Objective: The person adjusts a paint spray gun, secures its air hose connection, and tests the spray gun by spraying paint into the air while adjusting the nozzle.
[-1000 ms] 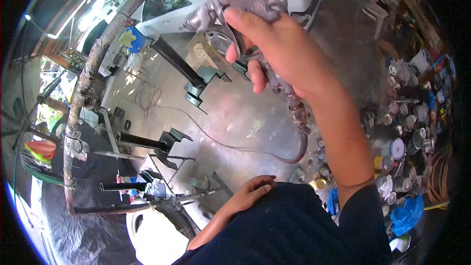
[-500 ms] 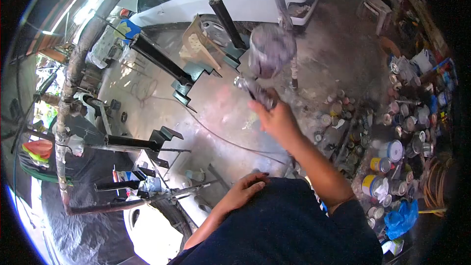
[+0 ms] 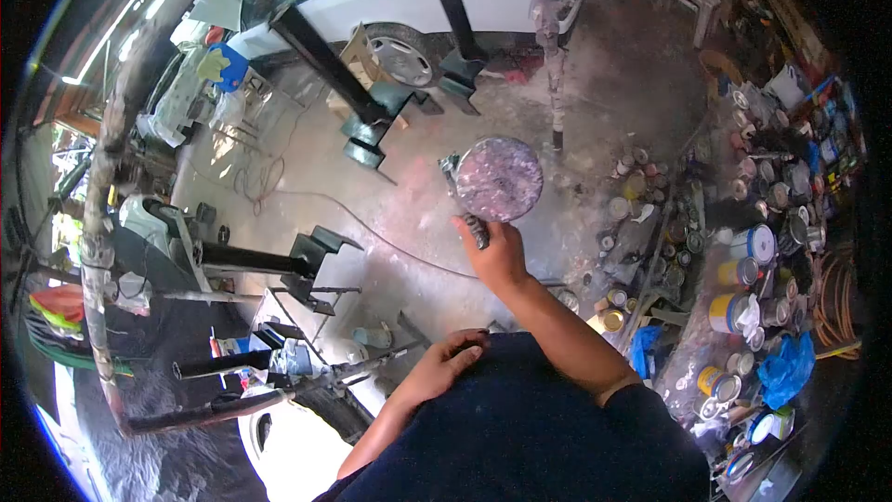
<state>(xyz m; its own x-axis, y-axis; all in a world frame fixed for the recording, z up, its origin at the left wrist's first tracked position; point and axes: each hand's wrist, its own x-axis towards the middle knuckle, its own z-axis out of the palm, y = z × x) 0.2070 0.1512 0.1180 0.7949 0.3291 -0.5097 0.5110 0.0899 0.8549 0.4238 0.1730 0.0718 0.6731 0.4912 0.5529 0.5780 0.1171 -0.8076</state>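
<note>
My right hand (image 3: pixel 499 256) is wrapped round the handle of a spray gun (image 3: pixel 476 231). The gun's round cup (image 3: pixel 500 179), smeared with pinkish-grey paint, shows its top above my fingers. My left hand (image 3: pixel 451 360) rests at the front of my dark shirt, its fingers curled; whether it holds anything is hidden. Beyond the gun, dark glossy posts with stepped brackets stand or hang: one (image 3: pixel 330 65) at upper left, one (image 3: pixel 451 9) near the car, and one (image 3: pixel 251 258) lying level at the left.
A white car (image 3: pixel 409 0) stands at the back. Many paint cans (image 3: pixel 729 311) and a blue plastic bag (image 3: pixel 786 370) crowd the floor at right. A hose (image 3: pixel 372 231) crosses the concrete floor (image 3: pixel 418 214). A pipe frame (image 3: pixel 98 288) rises at left.
The spray gun in my right hand has come down from close in front of the camera, and its cup top now faces me. My left hand has barely moved.
</note>
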